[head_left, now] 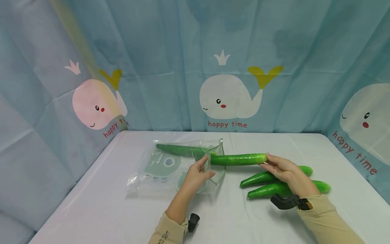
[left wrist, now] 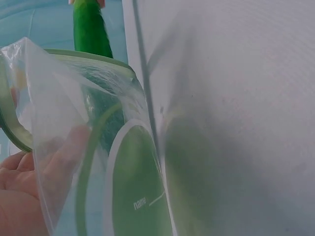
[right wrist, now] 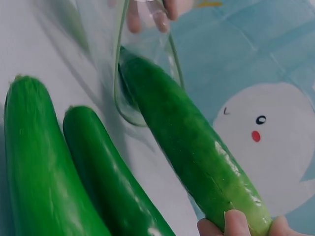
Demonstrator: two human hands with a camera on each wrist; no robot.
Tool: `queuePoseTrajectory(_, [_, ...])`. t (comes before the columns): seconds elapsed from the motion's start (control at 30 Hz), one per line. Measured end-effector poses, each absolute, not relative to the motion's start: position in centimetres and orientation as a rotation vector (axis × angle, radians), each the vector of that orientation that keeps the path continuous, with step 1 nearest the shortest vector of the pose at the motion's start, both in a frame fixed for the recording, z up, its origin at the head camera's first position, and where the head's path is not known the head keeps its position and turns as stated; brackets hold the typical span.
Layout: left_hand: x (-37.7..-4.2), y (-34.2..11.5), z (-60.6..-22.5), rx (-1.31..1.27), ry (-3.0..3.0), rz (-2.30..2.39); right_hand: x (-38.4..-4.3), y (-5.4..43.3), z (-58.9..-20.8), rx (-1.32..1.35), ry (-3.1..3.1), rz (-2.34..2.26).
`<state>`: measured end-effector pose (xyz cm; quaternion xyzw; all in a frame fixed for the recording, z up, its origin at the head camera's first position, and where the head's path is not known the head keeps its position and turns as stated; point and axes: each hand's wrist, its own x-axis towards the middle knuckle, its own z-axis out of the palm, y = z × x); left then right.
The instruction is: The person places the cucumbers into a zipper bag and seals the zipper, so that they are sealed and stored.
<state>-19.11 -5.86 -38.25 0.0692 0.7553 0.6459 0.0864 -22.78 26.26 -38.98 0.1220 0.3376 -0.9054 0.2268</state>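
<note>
My right hand (head_left: 286,173) holds a green cucumber (head_left: 239,159) by its right end, level above the table. The cucumber's other end is inside the mouth of a clear zip bag (head_left: 138,181) with green prints and a green-edged opening. At that opening my left hand (head_left: 195,174) grips the bag's edge, keeping the mouth apart; plastic partly covers its fingers in the left wrist view. Another cucumber (head_left: 179,149) lies within the bag along its far side. Beneath my right forearm are two more, a farther cucumber (head_left: 259,178) and a nearer cucumber (head_left: 269,190).
A white-covered table (head_left: 91,210) bears everything. Behind it hangs a blue curtain (head_left: 170,101) printed with whales, and the curtain also runs along both sides. Black straps with small devices sit at both wrists.
</note>
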Motion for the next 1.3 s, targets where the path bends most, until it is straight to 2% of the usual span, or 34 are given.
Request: queuePoseTrajectory(1.3, [-18.9, -5.2, -37.1, 0.185, 2.313, 1.929, -23.4, 18.7, -39.0, 0.477, 0.994, -2.477])
